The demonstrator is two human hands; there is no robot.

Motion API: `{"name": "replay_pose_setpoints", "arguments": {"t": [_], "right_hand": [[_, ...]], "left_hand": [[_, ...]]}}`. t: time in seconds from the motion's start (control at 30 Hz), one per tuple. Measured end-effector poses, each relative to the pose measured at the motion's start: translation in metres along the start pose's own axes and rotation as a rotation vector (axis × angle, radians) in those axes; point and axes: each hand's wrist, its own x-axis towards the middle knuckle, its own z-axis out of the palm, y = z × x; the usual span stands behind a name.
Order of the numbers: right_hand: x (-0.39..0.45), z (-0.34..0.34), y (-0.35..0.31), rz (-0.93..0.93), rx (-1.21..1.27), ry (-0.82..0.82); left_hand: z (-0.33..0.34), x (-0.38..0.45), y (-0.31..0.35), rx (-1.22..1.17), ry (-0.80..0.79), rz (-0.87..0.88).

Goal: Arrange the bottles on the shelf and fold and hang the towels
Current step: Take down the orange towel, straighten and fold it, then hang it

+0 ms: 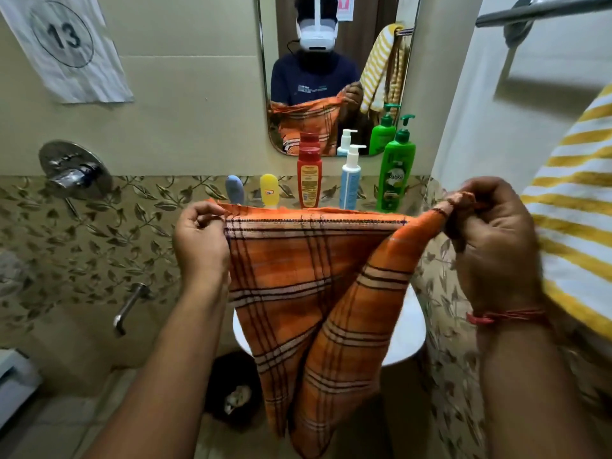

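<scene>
White paper sheet (66, 48) taped to wall upper left: "13" inside a drawn circle. Green pump bottle (396, 173) on the shelf: brand "Vatika" on label, smaller print below unreadable. Red bottle (309, 180), blue-white pump bottle (350, 183) and yellow tube (269, 193) carry labels, text too small to read.

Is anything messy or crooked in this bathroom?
The paper sign marked 13 hangs tilted on the wall. The blue tube and yellow tube lean a bit beside the upright red bottle. The orange checked towel, pinched by the left hand and right hand, hangs uneven, half folded. Nothing looks spilled.
</scene>
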Motion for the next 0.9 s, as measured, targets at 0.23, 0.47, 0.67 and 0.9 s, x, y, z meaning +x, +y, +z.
{"name": "replay_pose_setpoints", "arguments": {"t": [0.23,0.47,0.67,0.9], "right_hand": [[-0.004,-0.001,0.006,0.006,0.174,-0.044],[0.001,0.044,-0.036,-0.245,-0.381,-0.625],[0.008,0.077,-0.021,-0.299,-0.687,-0.613],[0.005,0.088,-0.012,-0.215,-0.680,-0.433]], "left_hand": [[0.006,-0.005,0.002,0.081,-0.011,0.081],[0.033,-0.040,0.009,-0.013,-0.324,0.058],[0.041,-0.060,0.017,-0.167,-0.597,-0.048],[0.040,-0.063,0.018,-0.205,-0.625,-0.106]]}}
